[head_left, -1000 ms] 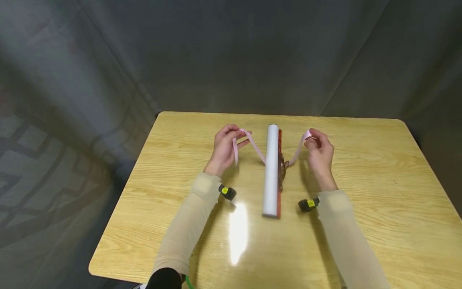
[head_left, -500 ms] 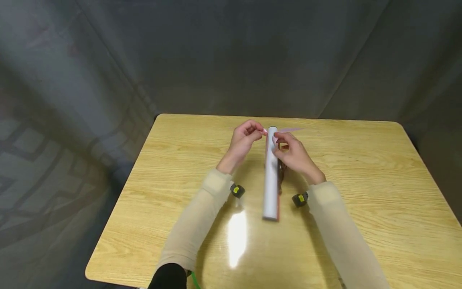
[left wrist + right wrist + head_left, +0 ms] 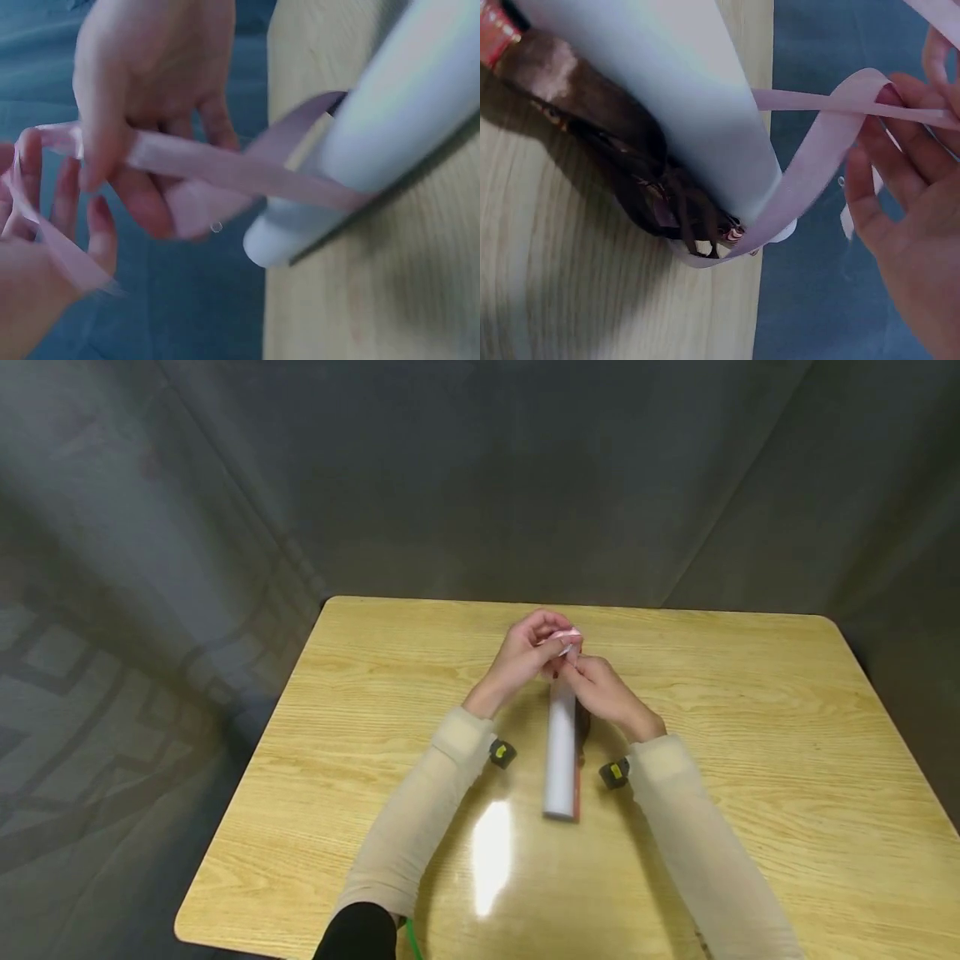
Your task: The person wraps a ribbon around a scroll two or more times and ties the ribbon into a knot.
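Fingers (image 3: pixel 557 650) of both hands pinch the pink ribbon (image 3: pixel 225 166) above the far end of the white roll (image 3: pixel 561 752)

Left hand (image 3: pixel 528 653) and right hand (image 3: pixel 600 685) meet over the roll, which lies lengthwise on the worktop (image 3: pixel 750 710) with a red-edged strip and a dark brown tassel (image 3: pixel 630 165) along its right side; each hand grips one ribbon end, and the band passes under the roll. To cross the ends well, it seems best to keep both sides taut and flat (a twist shows near the right fingers (image 3: pixel 870 187)), hold the crossing centred on top of the roll, and avoid trapping the tassel under the band or nudging the roll sideways
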Demonstrator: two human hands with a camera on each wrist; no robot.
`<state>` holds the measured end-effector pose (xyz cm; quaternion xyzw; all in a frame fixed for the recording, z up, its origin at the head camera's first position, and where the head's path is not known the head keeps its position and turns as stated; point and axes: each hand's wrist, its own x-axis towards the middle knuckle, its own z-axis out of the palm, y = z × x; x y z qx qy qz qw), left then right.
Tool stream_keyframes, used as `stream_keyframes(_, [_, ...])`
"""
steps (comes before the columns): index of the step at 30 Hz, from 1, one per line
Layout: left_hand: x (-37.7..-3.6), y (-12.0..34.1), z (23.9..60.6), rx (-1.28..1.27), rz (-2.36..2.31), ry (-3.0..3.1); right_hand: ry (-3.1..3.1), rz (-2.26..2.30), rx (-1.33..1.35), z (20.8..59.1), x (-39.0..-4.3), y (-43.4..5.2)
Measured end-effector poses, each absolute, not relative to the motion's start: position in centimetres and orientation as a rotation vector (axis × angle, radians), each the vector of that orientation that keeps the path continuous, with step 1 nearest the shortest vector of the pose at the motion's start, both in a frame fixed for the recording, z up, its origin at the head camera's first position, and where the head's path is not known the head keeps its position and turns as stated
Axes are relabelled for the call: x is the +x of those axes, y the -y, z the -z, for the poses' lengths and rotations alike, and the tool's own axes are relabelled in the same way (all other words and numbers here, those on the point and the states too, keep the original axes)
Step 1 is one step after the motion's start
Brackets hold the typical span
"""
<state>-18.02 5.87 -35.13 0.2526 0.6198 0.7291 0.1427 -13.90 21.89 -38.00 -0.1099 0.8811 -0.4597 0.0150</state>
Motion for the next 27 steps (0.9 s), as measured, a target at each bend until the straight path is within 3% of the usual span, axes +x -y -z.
stream_keyframes(3, [-18.5,-5.6,36.1,0.690,-2.061,-1.718,-2.717,1.473,-0.256,38.0,-13.8,-22.0])
stream_keyframes(9, [-19.2,-4.8,39.5,0.382,-1.832,-1.727,-2.619,1.569,-0.241,38.4,-13.7,-22.5])
stream_keyframes(13, [-19.0,-5.0,41.2,0.416,-1.716,-1.730,-2.581,1.623,-0.221,38.5,-13.6,-22.7])
stream_keyframes(16, [-18.7,-5.1,41.7,0.477,-1.784,-1.699,-2.567,1.650,-0.203,38.3,-13.5,-22.8])
stream_keyframes(27, [-18.3,-5.4,42.1,0.330,-2.119,-1.420,-2.587,1.675,-0.180,37.7,-14.0,-23.1])
